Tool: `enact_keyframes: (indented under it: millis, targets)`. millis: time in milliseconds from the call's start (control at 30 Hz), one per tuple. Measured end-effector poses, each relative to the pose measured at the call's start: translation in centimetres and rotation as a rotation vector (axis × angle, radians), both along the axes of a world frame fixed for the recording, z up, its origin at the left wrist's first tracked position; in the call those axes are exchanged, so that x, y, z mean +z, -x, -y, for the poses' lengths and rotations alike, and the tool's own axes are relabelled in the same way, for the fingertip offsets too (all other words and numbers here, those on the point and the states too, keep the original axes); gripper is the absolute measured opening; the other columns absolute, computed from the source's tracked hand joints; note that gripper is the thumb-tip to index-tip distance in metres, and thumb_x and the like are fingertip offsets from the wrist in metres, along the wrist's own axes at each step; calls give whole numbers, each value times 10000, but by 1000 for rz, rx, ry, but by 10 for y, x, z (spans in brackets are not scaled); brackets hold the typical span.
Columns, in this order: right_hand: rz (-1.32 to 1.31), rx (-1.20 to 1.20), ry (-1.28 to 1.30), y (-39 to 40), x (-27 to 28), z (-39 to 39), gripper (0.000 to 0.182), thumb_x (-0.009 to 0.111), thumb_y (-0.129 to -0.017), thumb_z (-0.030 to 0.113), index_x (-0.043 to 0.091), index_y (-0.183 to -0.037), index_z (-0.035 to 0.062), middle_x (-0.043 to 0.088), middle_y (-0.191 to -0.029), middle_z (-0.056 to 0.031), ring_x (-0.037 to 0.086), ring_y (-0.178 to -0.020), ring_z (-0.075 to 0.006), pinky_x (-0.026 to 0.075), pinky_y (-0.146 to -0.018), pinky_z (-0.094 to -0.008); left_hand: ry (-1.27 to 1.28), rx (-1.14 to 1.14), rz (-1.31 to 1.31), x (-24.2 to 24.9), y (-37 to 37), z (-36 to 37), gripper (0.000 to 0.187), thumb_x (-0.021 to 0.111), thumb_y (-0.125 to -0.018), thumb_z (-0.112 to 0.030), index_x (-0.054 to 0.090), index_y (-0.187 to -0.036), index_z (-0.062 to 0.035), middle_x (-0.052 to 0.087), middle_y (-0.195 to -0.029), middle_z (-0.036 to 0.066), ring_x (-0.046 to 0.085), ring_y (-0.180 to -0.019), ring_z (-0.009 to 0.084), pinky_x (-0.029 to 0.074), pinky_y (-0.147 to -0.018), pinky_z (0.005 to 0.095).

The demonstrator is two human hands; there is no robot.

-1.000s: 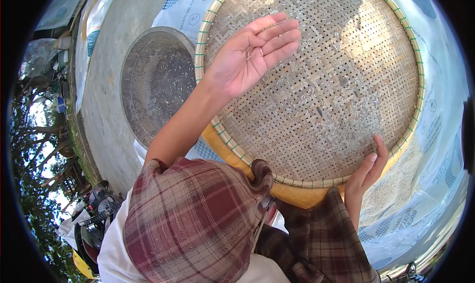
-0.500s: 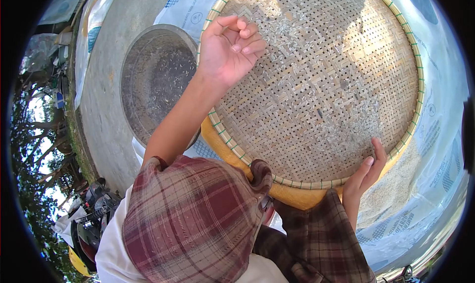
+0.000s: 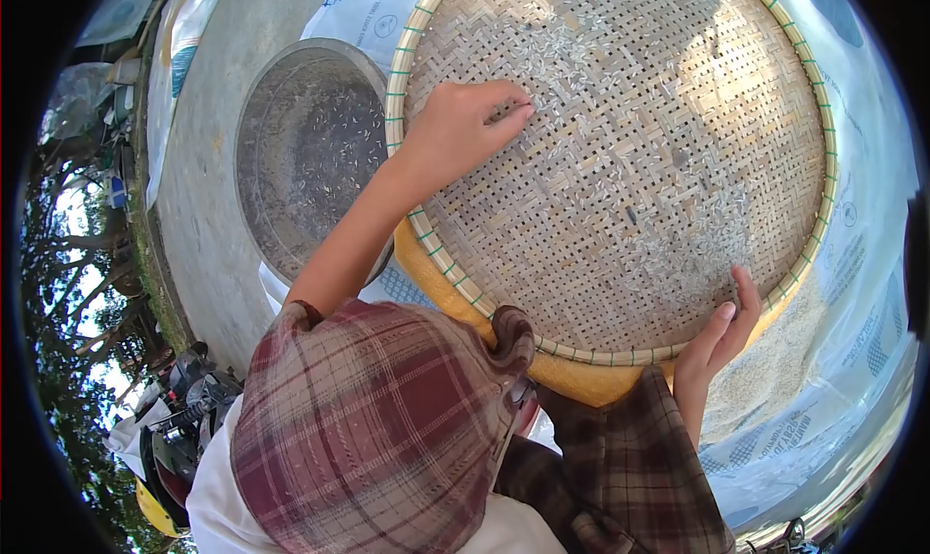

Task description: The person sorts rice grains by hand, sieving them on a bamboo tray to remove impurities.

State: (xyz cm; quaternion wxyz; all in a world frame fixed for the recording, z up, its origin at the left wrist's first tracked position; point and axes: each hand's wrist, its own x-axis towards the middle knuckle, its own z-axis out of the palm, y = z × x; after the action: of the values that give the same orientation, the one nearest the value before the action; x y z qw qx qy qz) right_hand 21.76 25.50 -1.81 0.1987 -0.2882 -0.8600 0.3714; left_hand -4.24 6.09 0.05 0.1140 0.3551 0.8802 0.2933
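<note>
A round woven bamboo winnowing tray point(image 3: 572, 263) with a green-stitched rim fills the upper right, with pale grains scattered over it. Over its left part, my left hand point(image 3: 460, 133) is turned back-up, thumb and forefinger pinched together near the grains point(image 3: 557, 55). Whatever may be between those fingertips is too small to make out. My right hand point(image 3: 712, 346) grips the tray's rim at the lower right, its fingertips showing on the inner side. A denser patch of grains point(image 3: 678, 254) lies close to that hand, and a few dark specks show on the weave.
A dark round basin point(image 3: 310, 157) with a few grains inside stands left of the tray. Beneath the tray is something yellow point(image 3: 572, 382). Printed plastic sheeting point(image 3: 852, 312) carries a heap of grain point(image 3: 775, 360) at the right. Concrete ground point(image 3: 199, 167) runs along the left.
My left hand has turned from palm-up with curled fingers to back-up with a pinch, moving slightly lower over the tray. My right hand keeps its grip on the rim.
</note>
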Motion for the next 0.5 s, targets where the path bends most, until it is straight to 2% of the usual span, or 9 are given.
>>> enact_keyframes:
  millis: [33,100,167,233,367,500]
  targets:
    - [1,1,0,1,0,0,381,339,-926,222,458,-1174,-42,472,-1179,-176,424,-1135,-303,295,-983,-401,-54,-27,-72,-2,-1,-2,122,594,-786,-179,631,-831,-71,563,-585,126,555,-495,249,440,-486,328]
    - [-12,-9,-33,2,0,1,369,318,-924,203,463,-1158,-43,501,-1153,-163,451,-1109,-265,297,-980,-361,-29,-16,-44,2,-2,-6,121,591,-786,-172,623,-820,-60,577,-614,135,573,-532,273,457,-509,341]
    - [-13,-5,-36,2,-1,0,369,320,-924,203,463,-1159,-43,500,-1153,-163,450,-1110,-265,296,-980,-361,-2,-4,-15,-2,-1,-6,121,588,-786,-165,614,-808,-49,592,-644,143,591,-569,297,474,-532,354]
    - [-13,-2,-38,2,-1,1,368,323,-923,202,462,-1159,-43,500,-1153,-163,449,-1111,-266,294,-981,-362,-99,-88,-183,-13,3,-4,157,627,-778,-196,631,-844,-54,542,-554,92,444,-426,163,370,-440,281]
    - [-5,-4,-33,2,-1,1,365,329,-922,199,462,-1160,-44,498,-1154,-164,446,-1113,-267,293,-982,-363,-32,-56,-156,-7,0,-9,139,617,-773,-178,612,-832,-52,502,-529,82,424,-435,143,355,-436,273]
    - [-14,6,-43,1,-3,0,362,338,-921,196,461,-1160,-47,498,-1155,-164,446,-1112,-267,294,-980,-362,-8,92,121,4,7,-6,120,616,-770,-167,613,-821,-58,337,-478,-12,296,-438,71,261,-432,236]
